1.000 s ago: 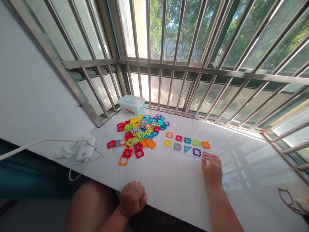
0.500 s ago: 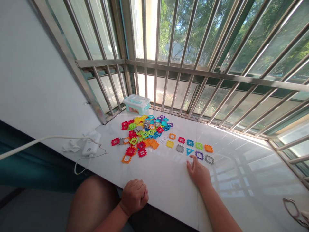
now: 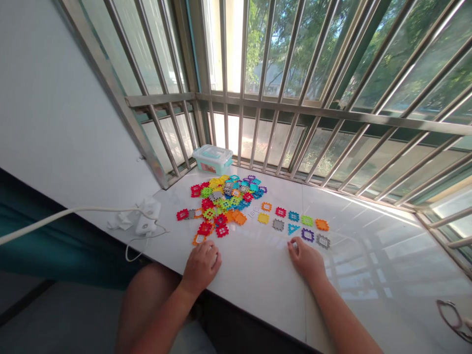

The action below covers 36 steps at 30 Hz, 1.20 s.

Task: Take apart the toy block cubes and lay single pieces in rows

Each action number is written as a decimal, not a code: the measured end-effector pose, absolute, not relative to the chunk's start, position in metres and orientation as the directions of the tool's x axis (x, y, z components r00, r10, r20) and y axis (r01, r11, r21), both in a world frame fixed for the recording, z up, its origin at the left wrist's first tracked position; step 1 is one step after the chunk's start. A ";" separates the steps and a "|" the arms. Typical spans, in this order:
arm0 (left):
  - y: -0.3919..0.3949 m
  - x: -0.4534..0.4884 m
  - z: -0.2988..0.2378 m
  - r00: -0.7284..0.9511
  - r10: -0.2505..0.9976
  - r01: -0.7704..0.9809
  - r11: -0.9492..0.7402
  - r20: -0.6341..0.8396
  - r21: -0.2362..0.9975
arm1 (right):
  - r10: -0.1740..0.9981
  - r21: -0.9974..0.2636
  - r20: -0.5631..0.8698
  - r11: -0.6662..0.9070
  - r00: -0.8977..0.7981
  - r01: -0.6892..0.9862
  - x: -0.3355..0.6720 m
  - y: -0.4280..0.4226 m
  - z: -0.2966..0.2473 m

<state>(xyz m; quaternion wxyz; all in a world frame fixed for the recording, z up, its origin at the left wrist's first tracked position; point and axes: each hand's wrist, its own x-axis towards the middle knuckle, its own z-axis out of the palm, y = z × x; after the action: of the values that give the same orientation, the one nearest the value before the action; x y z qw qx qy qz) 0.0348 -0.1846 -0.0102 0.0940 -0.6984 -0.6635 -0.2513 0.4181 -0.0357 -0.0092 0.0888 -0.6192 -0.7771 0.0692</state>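
Note:
My left hand (image 3: 202, 265) is over the near edge of the table, its fingers curled and closed. Its knuckles come right up to an orange frame tile (image 3: 199, 239) at the front of the heap; whether they touch cannot be told. Nothing shows in that hand. My right hand (image 3: 307, 258) rests on the tabletop with fingers curled in and the thumb beside them, holding nothing visible. Just beyond it lie a light-blue triangular piece (image 3: 293, 229) and a purple frame tile (image 3: 307, 235), part of two short rows of toothed plastic tiles.
A heap of coloured interlocking tiles (image 3: 224, 202) spreads over the white table (image 3: 254, 275). Behind it stands a lidded pale-green box (image 3: 213, 160). A white power strip (image 3: 145, 225) with cables is at left, glasses (image 3: 452, 314) at far right. Metal bars (image 3: 273, 105) line the window.
My left hand has moved forward from the table edge to the front of the tile heap. My right hand has drawn its extended index finger in, slightly away from the triangular piece.

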 end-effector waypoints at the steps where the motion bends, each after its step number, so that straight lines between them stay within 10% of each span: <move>1: -0.176 0.023 -0.010 -0.038 0.882 0.980 -0.060 0.470 0.191 | 0.975 -0.222 0.046 0.220 -0.215 0.950 0.418 -0.035 -0.009; 23: -0.142 -0.021 -0.035 -0.316 0.811 0.946 0.235 0.492 0.221 | 0.978 -0.236 0.078 0.208 -0.195 0.949 0.417 -0.037 -0.007; 31: -0.129 0.004 -0.016 0.126 0.916 0.981 -0.172 0.380 0.091 | 0.976 -0.236 0.102 0.213 -0.194 0.948 0.417 -0.036 -0.009; 36: -0.102 0.015 -0.022 -0.106 0.925 0.987 0.051 0.365 0.155 | 0.976 -0.226 0.100 0.209 -0.191 0.951 0.417 -0.037 -0.009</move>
<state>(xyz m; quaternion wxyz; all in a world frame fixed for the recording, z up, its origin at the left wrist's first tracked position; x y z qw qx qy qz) 0.0154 -0.1019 -0.0218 0.0833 -0.6635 -0.7203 -0.1844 0.4168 -0.0368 -0.0090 0.1112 -0.6262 -0.7696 0.0564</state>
